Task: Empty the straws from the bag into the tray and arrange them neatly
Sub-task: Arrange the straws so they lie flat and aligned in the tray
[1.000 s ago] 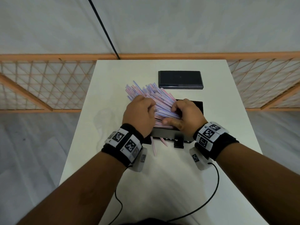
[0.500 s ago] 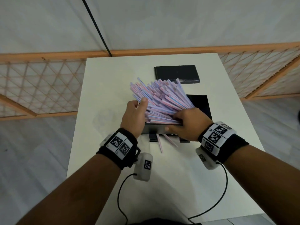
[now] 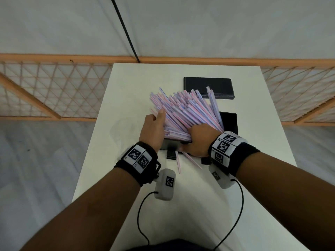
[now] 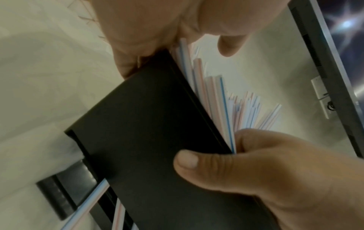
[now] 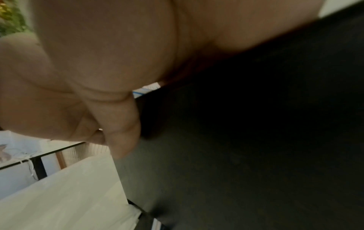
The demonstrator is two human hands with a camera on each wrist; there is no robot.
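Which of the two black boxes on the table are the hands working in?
The nearer black tray, under both hands and the fanned straws. The other black box lies flat at the table's far end, untouched.

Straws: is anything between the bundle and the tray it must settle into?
Nothing visible does. The straws already rest with their near ends in the black tray, fanned up and away, held by the left hand and right hand.

wrists: black bands [image 3: 145, 160], white square-code tags | grey camera pods [image 3: 165, 184] below | black cables [image 3: 140, 211]
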